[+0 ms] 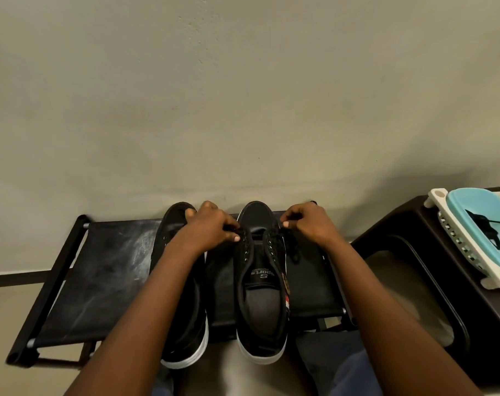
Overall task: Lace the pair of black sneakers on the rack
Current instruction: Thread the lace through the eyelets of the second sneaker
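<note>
Two black sneakers with white soles stand side by side on a black fabric rack [106,267], toes toward the wall. The right sneaker [261,284] has its tongue and eyelets in view, with a black lace [293,248] hanging over its right side. My left hand [211,227] pinches the lace at the front left eyelets. At the front right eyelets my right hand [309,224] pinches the lace too. The left sneaker [183,310] lies partly under my left forearm.
A dark plastic stool [414,281] stands to the right of the rack. On it sits a white and turquoise basket [471,204] holding another black lace [484,228]. A plain wall rises right behind the rack. My knees are at the bottom edge.
</note>
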